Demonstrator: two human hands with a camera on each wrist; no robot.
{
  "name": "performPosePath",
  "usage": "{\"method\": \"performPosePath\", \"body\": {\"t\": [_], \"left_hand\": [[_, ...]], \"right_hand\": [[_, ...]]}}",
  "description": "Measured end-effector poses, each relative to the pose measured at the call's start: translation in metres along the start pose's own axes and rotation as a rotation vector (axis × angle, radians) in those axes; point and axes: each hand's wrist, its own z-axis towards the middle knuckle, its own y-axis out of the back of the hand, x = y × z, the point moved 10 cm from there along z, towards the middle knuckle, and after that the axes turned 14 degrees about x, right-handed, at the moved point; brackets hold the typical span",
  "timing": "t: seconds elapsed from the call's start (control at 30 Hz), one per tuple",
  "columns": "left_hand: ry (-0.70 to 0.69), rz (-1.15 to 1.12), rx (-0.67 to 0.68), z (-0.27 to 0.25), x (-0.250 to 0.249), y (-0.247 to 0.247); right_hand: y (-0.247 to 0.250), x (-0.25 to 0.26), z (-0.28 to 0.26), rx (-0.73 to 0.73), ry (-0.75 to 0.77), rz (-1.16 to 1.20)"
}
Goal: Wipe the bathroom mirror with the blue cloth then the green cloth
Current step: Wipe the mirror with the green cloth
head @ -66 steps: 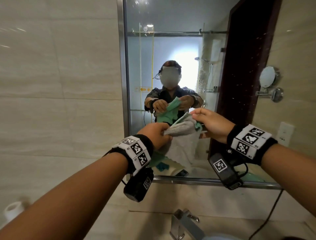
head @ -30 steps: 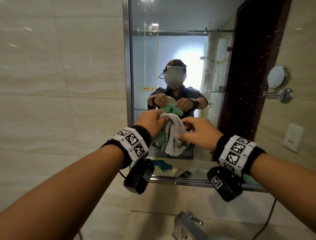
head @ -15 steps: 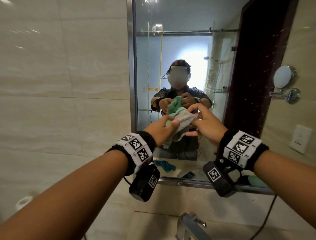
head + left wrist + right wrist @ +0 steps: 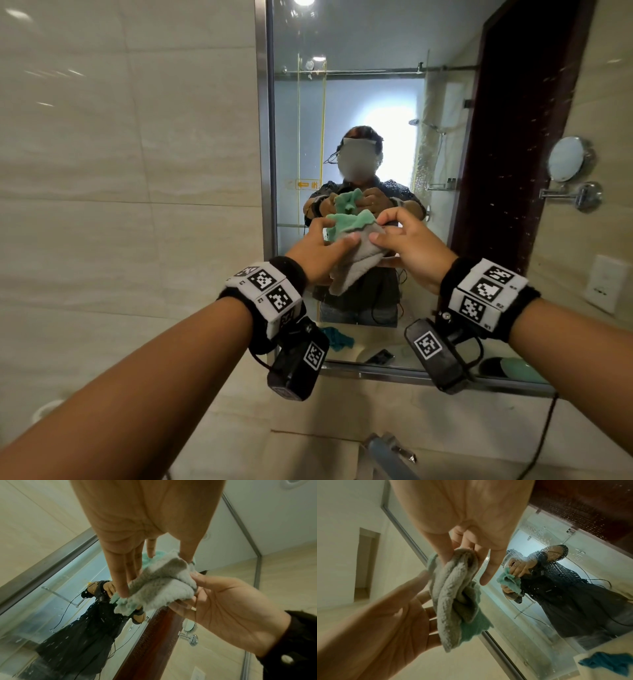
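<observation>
I hold the green cloth (image 4: 352, 246), green on one face and grey on the other, bunched into a wad just in front of the bathroom mirror (image 4: 376, 85). My left hand (image 4: 334, 236) pinches its left side between thumb and fingers. From the right, my right hand (image 4: 382, 228) pinches the same wad (image 4: 161, 586); the right wrist view shows the cloth (image 4: 453, 599) folded between both hands. Water droplets speckle the glass. The blue cloth (image 4: 337, 337) shows only as a reflection, lying crumpled on the counter (image 4: 606, 662).
A metal faucet (image 4: 387, 455) stands below the mirror's steel frame (image 4: 376, 371). On the right wall hang a round magnifying mirror (image 4: 568, 159) and a socket (image 4: 606, 287) with a black cable (image 4: 544, 438). Tiled wall fills the left.
The cloth hung open from both hands at first; my hands have since gathered it into a tight wad and drawn closer together near the glass.
</observation>
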Motion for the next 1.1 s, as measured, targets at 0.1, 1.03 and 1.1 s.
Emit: {"method": "performPosePath", "body": {"t": [0.1,1.03,1.1], "left_hand": [[-0.034,0.049,-0.039,-0.001,-0.006,0.007],[-0.285,0.945,-0.613,0.097,-0.166,0.143],[-0.282,1.009,-0.614,0.114,-0.172,0.148]], "right_hand": [[-0.006,-0.004,0.000,0.043,-0.026,-0.012],[0.082,0.139,0.139,-0.317,0.019,-1.613],[0.088,0.145,0.160,-0.333,-0.027,-1.643]]}}
